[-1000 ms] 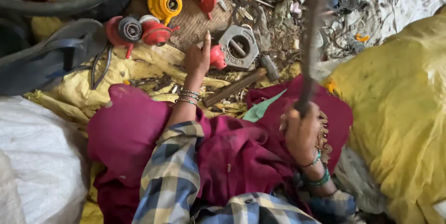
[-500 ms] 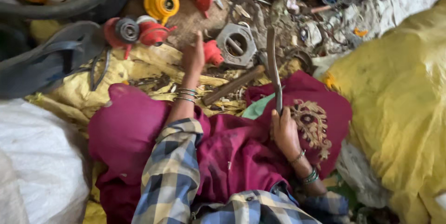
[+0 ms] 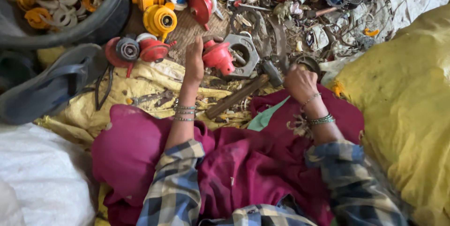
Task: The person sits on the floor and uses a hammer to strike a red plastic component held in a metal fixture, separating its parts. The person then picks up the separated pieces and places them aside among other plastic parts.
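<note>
A dark rubber sandal lies far left on crumpled yellow sacking. The left hand, fingers straight and unclenched, rests against a small red plastic regulator part. Beside it lies a wooden-handled hammer. The right hand is clenched around a flat dark metal bar.

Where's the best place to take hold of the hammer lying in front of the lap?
Probably the wooden handle of the hammer, near its free lower-left end, from above. It lies flat and bare there, while the metal head sits among scrap beside the right hand.
</note>
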Demonstrator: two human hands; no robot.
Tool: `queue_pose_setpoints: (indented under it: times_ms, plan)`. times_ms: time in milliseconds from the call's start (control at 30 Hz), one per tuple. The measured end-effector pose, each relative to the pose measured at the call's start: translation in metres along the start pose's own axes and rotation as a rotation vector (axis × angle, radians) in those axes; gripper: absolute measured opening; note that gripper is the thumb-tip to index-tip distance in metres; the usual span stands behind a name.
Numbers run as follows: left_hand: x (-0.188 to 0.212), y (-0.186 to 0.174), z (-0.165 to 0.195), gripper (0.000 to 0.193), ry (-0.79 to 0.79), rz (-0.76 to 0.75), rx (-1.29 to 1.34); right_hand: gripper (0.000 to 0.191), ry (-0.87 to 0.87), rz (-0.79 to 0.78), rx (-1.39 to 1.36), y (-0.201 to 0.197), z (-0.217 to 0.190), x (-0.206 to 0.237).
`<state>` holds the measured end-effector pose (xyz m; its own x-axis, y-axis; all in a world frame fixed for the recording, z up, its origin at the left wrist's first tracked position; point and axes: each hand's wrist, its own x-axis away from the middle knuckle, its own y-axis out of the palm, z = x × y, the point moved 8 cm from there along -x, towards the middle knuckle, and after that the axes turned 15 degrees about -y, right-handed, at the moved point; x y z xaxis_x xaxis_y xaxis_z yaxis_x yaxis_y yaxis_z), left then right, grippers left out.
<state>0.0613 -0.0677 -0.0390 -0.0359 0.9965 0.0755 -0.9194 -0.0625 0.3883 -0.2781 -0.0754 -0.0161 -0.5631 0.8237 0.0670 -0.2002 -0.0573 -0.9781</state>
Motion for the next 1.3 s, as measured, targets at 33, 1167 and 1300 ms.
queue_pose_setpoints:
  times_ms: [33,1167,1300]
  plan:
    - [0.003,0.004,0.01,0.073,0.025,-0.005,-0.018,0.02,-0.055,-0.055,-0.031,-0.001,-0.005,-0.007]
    - [0.019,0.033,0.0,0.077,-0.293,0.001,-0.025,0.011,-0.042,0.491,-1.13,-0.088,-0.104,-0.036]
    - [0.02,0.037,0.015,0.08,-0.165,-0.024,-0.146,0.029,-0.016,0.345,-1.263,-0.07,-0.102,-0.042]
